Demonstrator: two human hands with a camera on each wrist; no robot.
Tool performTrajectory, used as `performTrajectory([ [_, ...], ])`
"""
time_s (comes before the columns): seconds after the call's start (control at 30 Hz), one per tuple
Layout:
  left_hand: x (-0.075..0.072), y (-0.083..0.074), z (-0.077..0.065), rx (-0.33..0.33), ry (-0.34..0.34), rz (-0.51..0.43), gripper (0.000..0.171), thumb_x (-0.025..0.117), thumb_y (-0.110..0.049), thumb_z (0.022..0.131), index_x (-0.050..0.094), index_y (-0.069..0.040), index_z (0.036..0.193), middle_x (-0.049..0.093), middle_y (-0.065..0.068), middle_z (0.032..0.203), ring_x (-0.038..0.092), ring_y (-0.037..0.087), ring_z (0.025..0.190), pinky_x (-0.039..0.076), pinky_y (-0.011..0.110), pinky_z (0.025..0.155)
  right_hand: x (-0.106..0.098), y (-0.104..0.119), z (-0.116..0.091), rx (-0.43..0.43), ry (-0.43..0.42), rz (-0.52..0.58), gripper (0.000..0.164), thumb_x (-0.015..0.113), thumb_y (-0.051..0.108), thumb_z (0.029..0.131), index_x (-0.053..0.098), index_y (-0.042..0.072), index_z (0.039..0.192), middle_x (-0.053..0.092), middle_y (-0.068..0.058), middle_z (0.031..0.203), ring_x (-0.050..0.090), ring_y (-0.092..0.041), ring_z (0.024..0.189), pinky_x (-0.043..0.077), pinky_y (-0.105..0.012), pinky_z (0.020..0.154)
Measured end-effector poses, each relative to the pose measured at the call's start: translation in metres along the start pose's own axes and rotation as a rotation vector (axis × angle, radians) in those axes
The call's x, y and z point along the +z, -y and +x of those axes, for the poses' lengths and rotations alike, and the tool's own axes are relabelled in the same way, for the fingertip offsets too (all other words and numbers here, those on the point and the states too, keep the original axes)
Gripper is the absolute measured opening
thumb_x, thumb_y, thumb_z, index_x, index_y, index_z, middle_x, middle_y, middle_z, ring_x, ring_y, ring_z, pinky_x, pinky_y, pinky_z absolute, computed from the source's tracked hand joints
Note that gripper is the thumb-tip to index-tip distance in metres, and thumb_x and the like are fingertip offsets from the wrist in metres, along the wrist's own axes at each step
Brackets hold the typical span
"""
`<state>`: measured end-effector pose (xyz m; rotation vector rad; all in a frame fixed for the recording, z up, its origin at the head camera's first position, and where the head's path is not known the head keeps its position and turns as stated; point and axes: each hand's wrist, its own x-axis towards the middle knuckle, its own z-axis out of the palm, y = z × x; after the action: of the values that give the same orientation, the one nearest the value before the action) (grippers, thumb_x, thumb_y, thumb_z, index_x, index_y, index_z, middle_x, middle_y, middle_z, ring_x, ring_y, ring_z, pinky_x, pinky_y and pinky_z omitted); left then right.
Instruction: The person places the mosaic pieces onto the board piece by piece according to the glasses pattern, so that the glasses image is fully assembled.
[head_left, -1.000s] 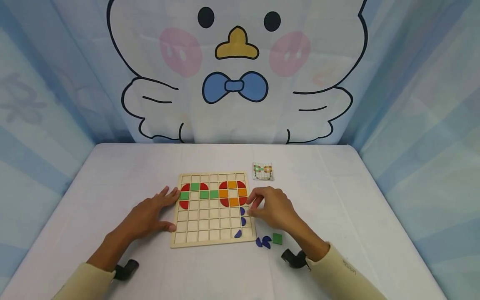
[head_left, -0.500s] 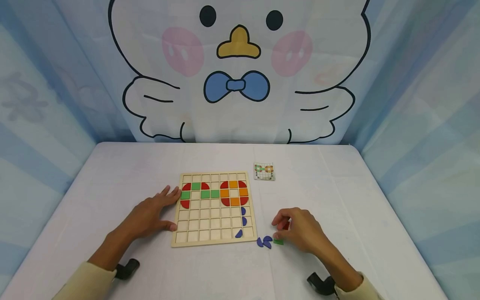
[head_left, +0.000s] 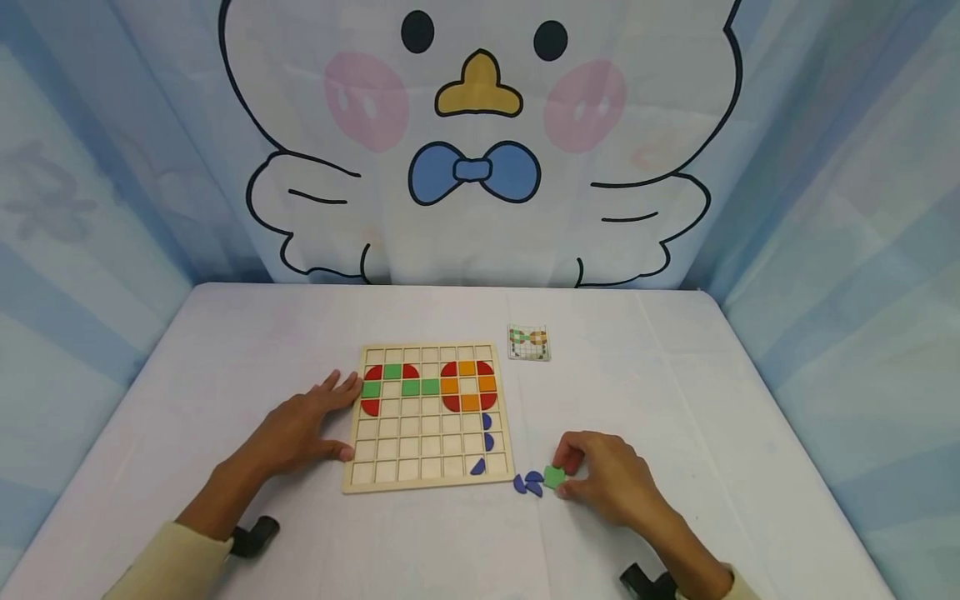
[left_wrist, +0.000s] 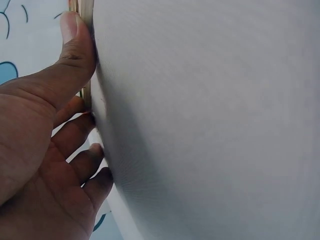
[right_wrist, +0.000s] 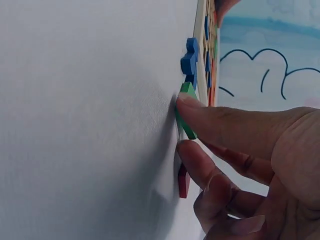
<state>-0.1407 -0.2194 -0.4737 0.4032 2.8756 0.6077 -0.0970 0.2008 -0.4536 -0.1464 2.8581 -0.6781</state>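
Observation:
In the head view my left hand (head_left: 303,429) rests at the left edge of a wooden grid board (head_left: 420,490), fingers spread and fairly straight, thumb against the frame. Red, green and orange pieces fill some upper cells; three blue pieces (head_left: 487,422) lie in the lower right cells. Off the board's lower right corner, my right hand (head_left: 611,475) pinches a green square tile (head_left: 554,477) between thumb and fingers. The right wrist view has the green tile (right_wrist: 187,112) tilted beneath the thumb. A red piece (right_wrist: 184,183) lies on the cloth under the curled fingers.
Several loose blue pieces (head_left: 534,477) lie between the board's corner and the green tile. A small printed pattern card (head_left: 528,342) sits beyond the board's upper right. White cloth (head_left: 420,550) covers the table, with a patterned curtain (head_left: 480,233) at the back.
My right hand has drawn back from the board's right edge, down and right, to the green tile, which it now pinches and has turned slightly. The left hand stays at the board.

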Motion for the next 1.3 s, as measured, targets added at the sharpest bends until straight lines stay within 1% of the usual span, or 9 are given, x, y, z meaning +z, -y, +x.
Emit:
performTrajectory([
  [0.13,0.0,0.0,0.0,0.0,-0.004,0.002,0.111,0.095,-0.039,0.074,0.037,-0.014,0.165,0.036,0.018,0.171,0.032,0.055,0.156,0.035,0.076,0.118,0.002,0.003,0.002,-0.02,-0.02,0.023,0.036,0.096,0.005,0.071,0.07,0.028,0.082,0.063,0.012,0.074,0.055,-0.01,0.073,0.042,-0.031,0.067],
  [0.33,0.0,0.0,-0.001,0.003,-0.005,0.002,0.111,0.095,-0.04,0.074,0.038,-0.014,0.165,0.037,0.017,0.171,0.032,0.055,0.156,0.035,0.076,0.118,0.002,0.003,0.006,-0.036,-0.078,0.079,0.033,0.094,0.004,0.075,0.071,0.027,0.075,0.062,0.014,0.068,0.051,-0.011,0.064,0.038,-0.025,0.057],
  [0.43,0.0,0.0,0.0,0.0,0.0,0.006,0.111,0.095,-0.041,0.074,0.037,-0.014,0.165,0.036,0.017,0.171,0.031,0.054,0.156,0.034,0.076,0.118,0.001,0.006,0.008,-0.045,-0.103,0.1,0.031,0.093,0.004,0.077,0.072,0.027,0.074,0.062,0.014,0.066,0.051,-0.011,0.064,0.038,-0.025,0.057],
  [0.57,-0.001,-0.001,0.0,-0.004,0.007,0.008,0.111,0.095,-0.041,0.074,0.037,-0.014,0.165,0.036,0.017,0.172,0.031,0.055,0.156,0.034,0.076,0.118,-0.002,0.015,0.013,-0.056,-0.118,0.132,0.026,0.093,0.007,0.08,0.075,0.025,0.076,0.064,0.013,0.066,0.054,-0.01,0.066,0.041,-0.025,0.061],
  [0.7,-0.001,-0.001,0.0,-0.001,0.006,0.003,0.111,0.095,-0.041,0.074,0.037,-0.014,0.165,0.036,0.017,0.171,0.031,0.055,0.156,0.034,0.077,0.118,-0.003,0.027,0.019,-0.066,-0.12,0.157,0.023,0.093,0.009,0.08,0.076,0.026,0.077,0.067,0.014,0.069,0.056,-0.01,0.067,0.044,-0.025,0.065],
  [0.9,0.0,0.0,0.0,0.006,-0.005,0.007,0.111,0.095,-0.041,0.074,0.038,-0.014,0.165,0.037,0.017,0.171,0.032,0.054,0.156,0.035,0.076,0.117,0.002,0.045,0.029,-0.112,-0.12,0.182,0.02,0.092,0.012,0.082,0.077,0.025,0.079,0.07,0.015,0.072,0.053,-0.013,0.067,0.043,-0.027,0.063],
  [1.03,0.001,0.0,0.0,0.003,-0.002,0.011,0.111,0.095,-0.041,0.074,0.038,-0.014,0.165,0.037,0.016,0.171,0.031,0.053,0.157,0.035,0.076,0.117,0.006,0.055,0.036,-0.142,-0.098,0.211,0.018,0.09,0.012,0.085,0.078,0.024,0.081,0.07,0.014,0.073,0.054,-0.013,0.068,0.045,-0.027,0.064],
  [1.17,0.001,-0.001,0.0,-0.002,0.0,0.011,0.111,0.094,-0.041,0.074,0.037,-0.015,0.165,0.036,0.016,0.172,0.031,0.053,0.157,0.034,0.077,0.118,0.01,0.067,0.041,-0.185,-0.079,0.235,0.017,0.09,0.014,0.085,0.078,0.025,0.082,0.07,0.013,0.075,0.055,-0.013,0.067,0.047,-0.027,0.061],
  [1.3,0.001,0.0,0.0,-0.001,-0.004,0.011,0.111,0.095,-0.04,0.074,0.037,-0.015,0.165,0.035,0.017,0.172,0.031,0.054,0.156,0.034,0.077,0.118,0.014,0.08,0.048,-0.223,-0.069,0.237,0.016,0.091,0.014,0.085,0.078,0.024,0.083,0.07,0.012,0.074,0.056,-0.013,0.067,0.045,-0.026,0.059],
])
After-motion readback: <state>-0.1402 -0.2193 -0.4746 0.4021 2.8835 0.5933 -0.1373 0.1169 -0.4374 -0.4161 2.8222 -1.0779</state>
